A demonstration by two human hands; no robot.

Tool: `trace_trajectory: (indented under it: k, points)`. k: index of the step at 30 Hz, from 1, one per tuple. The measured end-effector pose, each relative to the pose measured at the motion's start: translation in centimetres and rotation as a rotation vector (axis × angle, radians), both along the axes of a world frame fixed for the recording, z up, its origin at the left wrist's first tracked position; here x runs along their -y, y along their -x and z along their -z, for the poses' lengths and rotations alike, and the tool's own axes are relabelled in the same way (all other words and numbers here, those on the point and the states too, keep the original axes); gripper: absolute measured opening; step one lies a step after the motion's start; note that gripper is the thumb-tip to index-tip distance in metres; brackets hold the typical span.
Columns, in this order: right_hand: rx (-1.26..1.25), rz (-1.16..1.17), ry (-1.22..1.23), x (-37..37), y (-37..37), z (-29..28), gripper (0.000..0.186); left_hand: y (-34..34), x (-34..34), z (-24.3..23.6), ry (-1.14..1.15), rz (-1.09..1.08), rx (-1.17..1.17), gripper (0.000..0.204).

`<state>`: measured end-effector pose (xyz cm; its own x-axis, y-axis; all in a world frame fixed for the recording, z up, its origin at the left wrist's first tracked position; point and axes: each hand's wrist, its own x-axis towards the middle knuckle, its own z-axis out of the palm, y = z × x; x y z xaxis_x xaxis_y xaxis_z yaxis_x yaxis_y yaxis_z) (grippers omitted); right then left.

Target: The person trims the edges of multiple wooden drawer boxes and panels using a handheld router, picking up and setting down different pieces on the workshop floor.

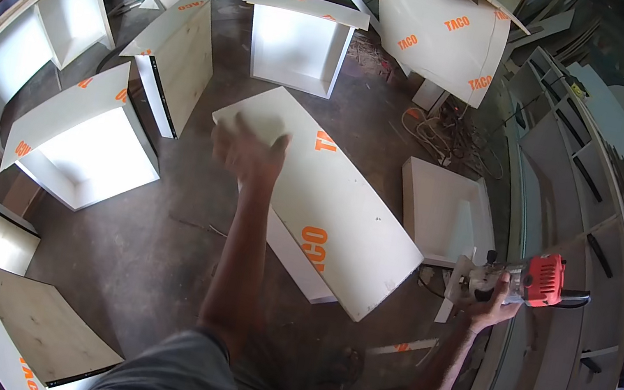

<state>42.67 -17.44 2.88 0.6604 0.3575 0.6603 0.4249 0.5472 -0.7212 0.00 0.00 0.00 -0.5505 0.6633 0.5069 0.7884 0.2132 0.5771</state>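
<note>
A long white laminated board (pixel 343 209) with orange lettering lies tilted across a low white box in the middle of the workshop floor. My left hand (pixel 247 152) grips its far left corner, fingers curled over the edge. My right hand (pixel 495 304) is out to the right, shut on a red and grey power trimmer (pixel 526 281), held in the air away from the board. A cable from the tool runs off to the right.
Several open white cabinet boxes (pixel 91 148) stand around on the brown floor, another one (pixel 298 44) at the back. A curved white sheet (pixel 440 38) leans at the rear. A tall shelf unit (pixel 571 241) lies along the right. Cables (pixel 444 135) are coiled behind the board.
</note>
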Motion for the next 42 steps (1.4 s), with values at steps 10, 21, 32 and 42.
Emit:
trace_trajectory:
  k: [10,21,32,42]
  points:
    - [0.042,0.005,-0.016,0.4,1.2,-1.1,0.035,-7.5,9.6,2.1,-0.302,0.512,1.459,0.051]
    - [0.077,-0.149,0.073,1.8,2.5,-3.1,0.032,-0.8,8.3,0.7,-0.041,0.768,1.425,0.03]
    - [0.039,-0.444,0.133,1.7,5.2,-3.4,0.041,0.0,2.6,1.0,0.099,0.989,1.28,0.036]
    - [0.029,-0.56,0.218,2.9,12.1,-1.9,0.041,2.3,2.7,-0.8,0.386,0.699,0.843,0.053]
